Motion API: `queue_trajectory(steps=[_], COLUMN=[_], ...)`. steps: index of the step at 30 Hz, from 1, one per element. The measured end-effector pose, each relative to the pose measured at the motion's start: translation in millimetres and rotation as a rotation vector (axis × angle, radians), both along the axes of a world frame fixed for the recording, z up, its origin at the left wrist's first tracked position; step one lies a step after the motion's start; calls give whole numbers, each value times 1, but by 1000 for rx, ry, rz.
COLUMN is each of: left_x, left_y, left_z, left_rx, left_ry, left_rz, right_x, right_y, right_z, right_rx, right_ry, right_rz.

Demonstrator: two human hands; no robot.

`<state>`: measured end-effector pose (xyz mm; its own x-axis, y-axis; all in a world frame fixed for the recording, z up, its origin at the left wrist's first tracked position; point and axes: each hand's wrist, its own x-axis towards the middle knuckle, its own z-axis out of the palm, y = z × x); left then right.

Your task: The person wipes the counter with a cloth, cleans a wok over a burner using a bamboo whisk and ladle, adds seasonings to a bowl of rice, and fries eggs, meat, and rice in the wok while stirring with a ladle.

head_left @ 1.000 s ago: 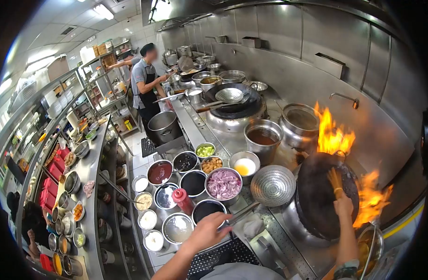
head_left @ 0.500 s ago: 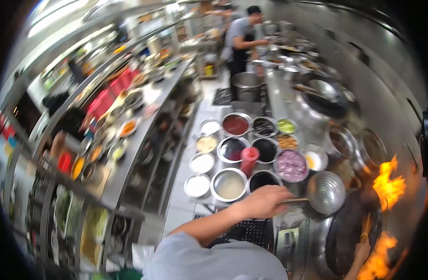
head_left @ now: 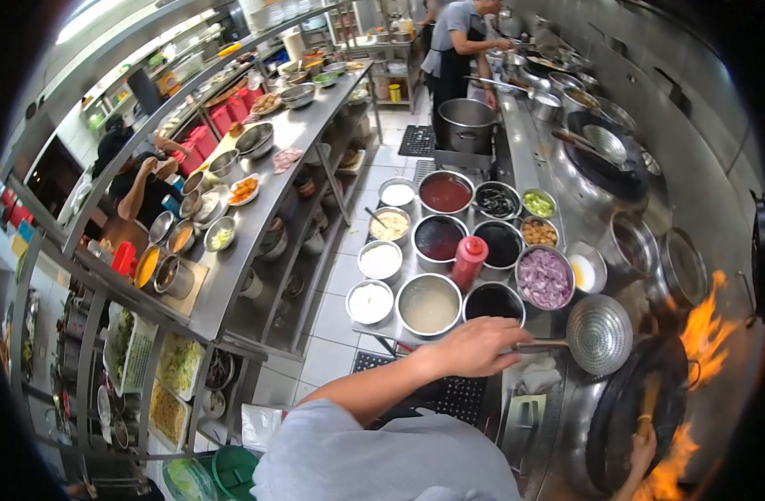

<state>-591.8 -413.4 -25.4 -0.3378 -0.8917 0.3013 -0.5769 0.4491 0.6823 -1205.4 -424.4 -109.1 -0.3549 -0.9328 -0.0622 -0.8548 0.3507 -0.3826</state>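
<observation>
My left hand [head_left: 478, 346] is closed around the handle of a perforated skimmer [head_left: 599, 336], its round metal bowl held level above the stove edge, left of the wok. My right hand [head_left: 643, 451] grips a bamboo wok brush [head_left: 648, 401], whose bristles are down inside the dark wok [head_left: 616, 434]. Flames [head_left: 706, 334] rise along the wok's far and right sides. Near my left hand stand a pot of dark liquid [head_left: 494, 302], a pot of cloudy pale liquid [head_left: 429, 306] and a red squeeze bottle [head_left: 470, 260]. A bowl of chopped purple onion [head_left: 545, 278] sits beyond the skimmer.
Several pots of sauces and white powders crowd the steel stand ahead. A second wok [head_left: 603, 179] and a large stockpot [head_left: 467, 125] stand farther off. A co-worker [head_left: 462, 50] works at the far stove. On the left runs a prep counter [head_left: 257, 196] with bowls.
The view has shifted and sharpened, so the pots sit slightly further right. The brush has tilted and moved within the wok. My left hand still holds the skimmer in much the same place.
</observation>
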Motion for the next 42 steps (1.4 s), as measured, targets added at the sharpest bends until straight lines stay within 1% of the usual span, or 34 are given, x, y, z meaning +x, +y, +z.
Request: queue_trajectory(steps=[1,2,4,6,7,9,10,12,15,16,17,18,19,20,22,23,24,25,26,27,28,29,30,32,34,36,37,38,39,40,41,42], left_x=[9,21,48,61,58,37,23,-1,10,27,49,67,78,79,79,66,51,33,19,12,5,1,7,36,59,60,51,38,22,8,-2,-7], left_y=[3,13,28,40,35,14,5,-11,5,16,27,43,52,51,48,36,24,11,1,-2,-5,-7,-7,5,14,13,4,-6,-19,-29,-36,-39], left_z=[-4,-2,-12,-11,-5,12,11,9,12,5,-11,-13,-13,-12,-11,3,5,9,13,16,17,17,12,-9,-20,-17,-4,8,15,19,23,24], left_rx=[13,3,36,71,61,31,-34,-166,-27,-15,9,48,85,56,7,54,57,-6,-69,-35,0,32,48,90,60,69,31,-7,-72,-131,-158,-144], left_ry=[2,-3,-44,-88,-73,-32,-19,6,12,-29,-102,-120,-137,-128,-99,-50,-6,-16,-30,-48,-65,-85,-94,-100,-96,-95,-90,-79,-34,15,-20,1], left_rz=[12,100,254,380,336,238,157,2,24,146,256,361,466,466,449,378,307,214,117,82,44,9,64,191,292,345,300,257,192,122,25,-42], right_x=[-28,-61,-84,-78,-73,-70,-65,-9,-16,-35,-62,-90,-106,-92,-42,-81,-88,-93,-71,19,110,86,62,57,40,38,43,6,-6,-15,51,63], right_y=[14,27,52,45,44,36,19,-14,1,12,28,45,55,44,26,2,-20,-33,-44,-33,-21,-6,9,63,97,100,77,59,39,21,3,-11], right_z=[-13,-29,-9,22,35,33,9,2,-7,-6,0,6,7,10,38,-15,-43,-72,-82,-9,66,40,15,64,113,130,129,80,50,18,47,45], right_rx=[48,96,252,304,329,186,18,41,-46,108,200,291,321,254,129,-80,-269,-392,-523,-248,15,-24,-76,97,305,347,330,219,107,10,81,126], right_ry=[-29,-61,-70,37,90,193,235,123,138,47,-67,-170,-294,-167,99,52,13,217,448,5,-328,-229,-123,-4,14,83,160,343,537,442,360,320], right_rz=[73,145,83,-58,-137,-171,-117,-224,110,73,30,-21,-77,-142,-291,-197,-82,44,140,-15,-271,-95,73,191,102,-61,-165,-117,-89,-129,-258,-237])
